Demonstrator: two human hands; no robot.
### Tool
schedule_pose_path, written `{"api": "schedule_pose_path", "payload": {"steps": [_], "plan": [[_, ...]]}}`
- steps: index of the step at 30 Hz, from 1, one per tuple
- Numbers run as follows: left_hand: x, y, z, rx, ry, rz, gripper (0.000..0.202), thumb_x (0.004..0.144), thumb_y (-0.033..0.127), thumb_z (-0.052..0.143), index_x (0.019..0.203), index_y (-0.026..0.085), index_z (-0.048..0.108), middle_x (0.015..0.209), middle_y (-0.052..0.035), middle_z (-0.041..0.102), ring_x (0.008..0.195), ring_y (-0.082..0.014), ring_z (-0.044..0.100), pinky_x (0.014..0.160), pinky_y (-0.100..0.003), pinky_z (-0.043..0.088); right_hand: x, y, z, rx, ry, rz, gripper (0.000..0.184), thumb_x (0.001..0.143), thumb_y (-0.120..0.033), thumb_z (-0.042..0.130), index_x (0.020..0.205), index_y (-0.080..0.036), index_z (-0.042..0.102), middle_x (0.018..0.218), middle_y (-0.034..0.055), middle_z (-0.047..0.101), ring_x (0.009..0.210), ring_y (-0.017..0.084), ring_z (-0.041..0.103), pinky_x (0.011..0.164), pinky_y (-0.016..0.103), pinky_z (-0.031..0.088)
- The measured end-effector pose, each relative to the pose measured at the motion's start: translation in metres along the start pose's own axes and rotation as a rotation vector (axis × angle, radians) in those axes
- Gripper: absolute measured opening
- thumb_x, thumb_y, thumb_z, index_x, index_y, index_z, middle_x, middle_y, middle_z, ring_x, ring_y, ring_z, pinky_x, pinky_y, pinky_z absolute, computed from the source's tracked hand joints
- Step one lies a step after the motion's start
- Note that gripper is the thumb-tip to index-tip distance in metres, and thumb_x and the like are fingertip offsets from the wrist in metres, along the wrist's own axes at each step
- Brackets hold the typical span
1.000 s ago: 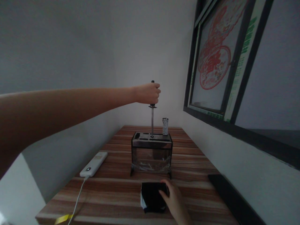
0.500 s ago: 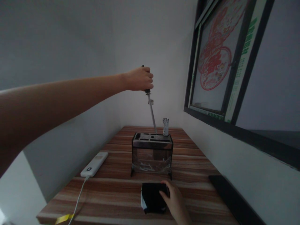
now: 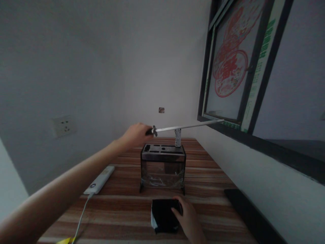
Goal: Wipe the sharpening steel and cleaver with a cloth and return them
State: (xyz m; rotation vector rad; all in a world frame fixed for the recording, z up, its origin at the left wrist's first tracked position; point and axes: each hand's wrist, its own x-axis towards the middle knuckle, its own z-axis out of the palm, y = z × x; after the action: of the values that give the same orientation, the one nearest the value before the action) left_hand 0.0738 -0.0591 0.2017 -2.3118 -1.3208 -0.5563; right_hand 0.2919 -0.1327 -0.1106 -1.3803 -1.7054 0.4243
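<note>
My left hand point(image 3: 135, 135) is closed round the dark handle of a long steel honing rod point(image 3: 188, 126). The rod lies almost level in the air, its tip pointing right toward the window frame, just above the knife block point(image 3: 163, 165). That block is a clear box with a dark slotted metal top, standing mid-table. A small foil-wrapped handle point(image 3: 178, 137) sticks up from its right rear slot. My right hand point(image 3: 187, 217) rests on a black box-like object point(image 3: 164, 215) near the table's front edge, fingers curled over its right side.
A white power bank point(image 3: 99, 180) with a white cable point(image 3: 80, 220) lies left of the block on the striped wooden table point(image 3: 122, 210). A dark flat bar point(image 3: 251, 217) runs along the right wall under the window point(image 3: 233, 64). A wall socket point(image 3: 63, 125) sits on the left.
My left hand drew the rod up out of the block's top slot, then came down and left, swinging the rod from upright to nearly level. My right hand stayed on the black object.
</note>
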Motion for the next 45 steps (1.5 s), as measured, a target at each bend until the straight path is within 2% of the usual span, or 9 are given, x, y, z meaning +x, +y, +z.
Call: {"api": "schedule_pose_path", "payload": {"steps": [5, 9, 13, 18, 20, 24, 29, 40, 45], "plan": [[-0.092, 0.050, 0.050, -0.767, -0.217, -0.189, 0.020, 0.074, 0.028, 0.048, 0.058, 0.017, 0.051, 0.050, 0.0029, 0.052, 0.049, -0.0116, 0.050, 0.047, -0.020, 0.034, 0.000, -0.005, -0.005, 0.006, -0.018, 0.030, 0.027, 0.072, -0.020, 0.058, 0.098, -0.023, 0.063, 0.100, 0.0054, 0.068, 0.095, 0.024, 0.062, 0.087, 0.035, 0.046], [-0.182, 0.109, 0.104, -1.372, -0.532, -0.603, 0.025, 0.075, 0.044, 0.050, 0.071, 0.020, 0.046, 0.043, 0.0080, 0.044, 0.034, -0.0089, 0.040, 0.036, -0.019, 0.029, 0.001, -0.003, -0.005, 0.035, -0.045, 0.026, 0.027, 0.073, -0.025, 0.060, 0.100, -0.024, 0.063, 0.100, 0.0049, 0.068, 0.096, 0.024, 0.062, 0.087, 0.035, 0.045], [-0.236, 0.146, 0.146, -1.625, -0.442, -0.768, 0.036, 0.067, 0.051, 0.065, 0.066, 0.019, 0.047, 0.044, 0.0063, 0.047, 0.039, -0.0081, 0.046, 0.043, -0.019, 0.038, 0.001, -0.003, -0.005, 0.026, -0.031, 0.030, 0.026, 0.074, -0.024, 0.060, 0.100, -0.024, 0.062, 0.102, 0.0046, 0.068, 0.098, 0.023, 0.061, 0.088, 0.036, 0.044], [-0.232, 0.138, 0.135, -1.772, -0.402, -0.635, 0.050, 0.078, 0.061, 0.048, 0.052, 0.019, 0.045, 0.032, 0.0038, 0.043, 0.031, -0.0080, 0.042, 0.048, -0.024, 0.046, 0.002, -0.012, -0.010, -0.023, -0.073, 0.034, 0.027, 0.076, -0.030, 0.060, 0.103, -0.023, 0.060, 0.102, 0.0051, 0.067, 0.095, 0.023, 0.062, 0.085, 0.036, 0.045], [-0.225, 0.130, 0.133, -1.727, -0.376, -0.656, 0.051, 0.077, 0.061, 0.050, 0.049, 0.019, 0.041, 0.030, 0.0055, 0.040, 0.028, -0.0059, 0.037, 0.040, -0.021, 0.041, 0.003, -0.013, -0.010, -0.069, -0.085, 0.046, 0.028, 0.077, -0.032, 0.060, 0.103, -0.022, 0.059, 0.100, 0.0062, 0.067, 0.093, 0.023, 0.062, 0.083, 0.036, 0.045], [-0.220, 0.123, 0.149, -1.714, -0.251, -0.792, 0.046, 0.072, 0.062, 0.055, 0.060, 0.022, 0.036, 0.031, 0.0128, 0.030, 0.024, -0.0038, 0.023, 0.028, -0.017, 0.020, 0.004, -0.014, -0.008, -0.189, -0.081, 0.040, 0.022, 0.078, -0.036, 0.058, 0.094, -0.021, 0.060, 0.085, 0.0056, 0.067, 0.079, 0.022, 0.062, 0.072, 0.032, 0.045], [-0.213, 0.118, 0.174, -1.687, -0.230, -0.694, 0.042, 0.076, 0.057, 0.053, 0.062, 0.020, 0.038, 0.037, 0.0119, 0.032, 0.030, -0.0037, 0.027, 0.032, -0.017, 0.022, 0.003, -0.016, -0.011, -0.237, -0.070, 0.030, 0.020, 0.078, -0.039, 0.057, 0.083, -0.019, 0.058, 0.076, 0.0040, 0.064, 0.066, 0.018, 0.058, 0.060, 0.027, 0.041], [-0.214, 0.108, 0.170, -1.649, -0.272, -0.415, 0.030, 0.086, 0.044, 0.047, 0.072, 0.018, 0.041, 0.058, 0.0053, 0.044, 0.052, -0.0079, 0.042, 0.051, -0.020, 0.038, 0.001, -0.027, -0.017, -0.010, 0.113, 0.099, 0.028, 0.084, -0.046, 0.047, 0.090, -0.019, 0.053, 0.070, 0.0001, 0.058, 0.063, 0.016, 0.055, 0.061, 0.026, 0.041], [-0.212, 0.110, 0.170, -1.502, -0.300, -0.443, 0.028, 0.088, 0.044, 0.043, 0.078, 0.018, 0.045, 0.052, 0.0072, 0.043, 0.046, -0.0076, 0.038, 0.047, -0.019, 0.033, -0.005, -0.030, -0.017, 0.229, 0.281, 0.216, 0.032, 0.081, -0.050, 0.050, 0.090, -0.020, 0.053, 0.079, 0.0017, 0.060, 0.079, 0.018, 0.057, 0.074, 0.028, 0.042]]}}
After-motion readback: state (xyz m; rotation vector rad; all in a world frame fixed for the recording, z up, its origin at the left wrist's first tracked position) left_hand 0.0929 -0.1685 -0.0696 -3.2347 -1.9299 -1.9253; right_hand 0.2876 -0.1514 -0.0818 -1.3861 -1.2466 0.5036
